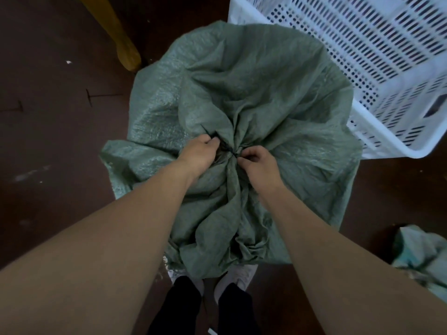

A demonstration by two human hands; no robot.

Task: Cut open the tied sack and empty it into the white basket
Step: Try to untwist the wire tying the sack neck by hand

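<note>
A large green woven sack (pixel 254 93) stands on the floor in front of me, its mouth gathered and bound by a thin dark tie (pixel 231 152). My left hand (pixel 200 153) pinches the bunched fabric just left of the tie. My right hand (pixel 257 163) has its fingers curled on the gathered neck just right of the tie. No cutting tool shows in either hand. The white perforated basket (pixel 387 146) stands at the upper right, touching the sack's far right side.
A yellow wooden leg (pixel 121 39) stands at the upper left on the dark brown floor (pixel 55 141). Another crumpled green sack (pixel 420 257) lies at the lower right. My feet (pixel 242 276) are directly below the sack.
</note>
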